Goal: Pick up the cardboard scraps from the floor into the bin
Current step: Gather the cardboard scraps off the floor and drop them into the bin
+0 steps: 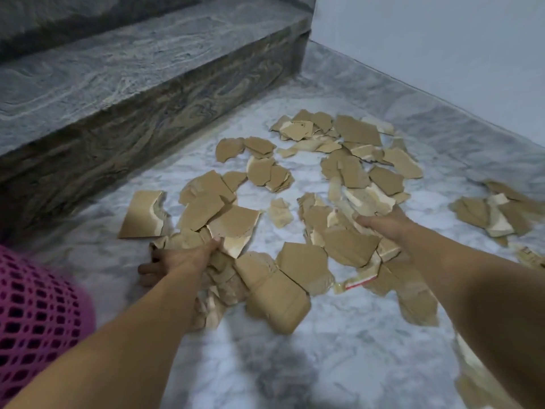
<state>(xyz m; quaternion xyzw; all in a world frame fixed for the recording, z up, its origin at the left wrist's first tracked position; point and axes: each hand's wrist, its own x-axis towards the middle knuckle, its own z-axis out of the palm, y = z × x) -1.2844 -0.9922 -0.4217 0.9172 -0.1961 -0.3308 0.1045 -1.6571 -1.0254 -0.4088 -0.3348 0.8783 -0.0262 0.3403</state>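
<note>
Torn brown and pale cardboard scraps [298, 261] lie spread over the marble floor [324, 349]. My left hand [177, 258] is low at the near-left pile. Its thumb lies on a pale-edged piece and its fingers curl down round a bunch of scraps. My right hand [383, 222] reaches into the middle of the spread, thumb pointing left. Its fingers are tucked under pale scraps there and are mostly hidden. The pink mesh bin [35, 314] shows at the lower left edge, beside my left forearm.
A dark stone step [147, 93] runs along the left and back. A pale wall [442, 54] closes the right side. More scraps lie apart at the far right [495, 214] and lower right [477, 376].
</note>
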